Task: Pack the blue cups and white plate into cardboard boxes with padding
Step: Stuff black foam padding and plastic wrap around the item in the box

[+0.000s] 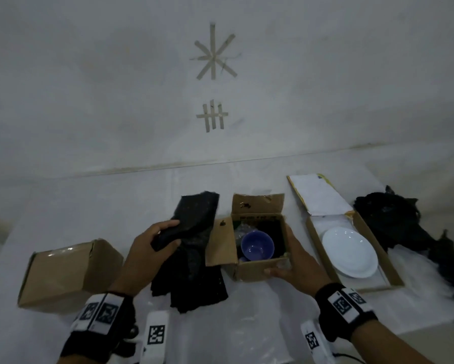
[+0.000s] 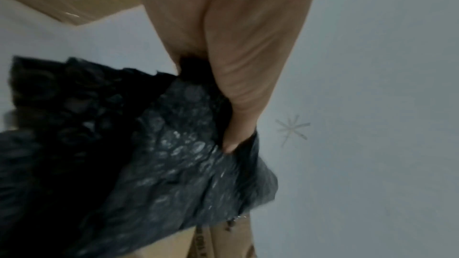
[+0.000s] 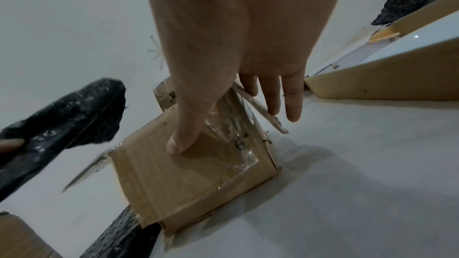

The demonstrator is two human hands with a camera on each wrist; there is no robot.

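A small open cardboard box (image 1: pixel 249 267) stands mid-table with a blue cup (image 1: pixel 257 245) upright inside it, beside dark padding. My right hand (image 1: pixel 286 253) braces its near right corner. In the right wrist view the thumb (image 3: pixel 178 140) presses the box's front wall (image 3: pixel 186 183) and the straight fingers (image 3: pixel 293 105) lie along the right side. My left hand (image 1: pixel 168 232) grips a sheet of black bubble wrap (image 1: pixel 194 222) lifted just left of the box; the thumb (image 2: pixel 236 121) pinches the wrap (image 2: pixel 161 154). The white plate (image 1: pixel 349 252) lies in a flat open box (image 1: pixel 394 271) on the right.
A closed cardboard box (image 1: pixel 68 271) sits at the left. More black bubble wrap (image 1: pixel 191 287) lies on the table between my hands. A heap of black wrap (image 1: pixel 394 222) is at the far right. The flat box's lid (image 1: pixel 320 195) leans back toward the wall.
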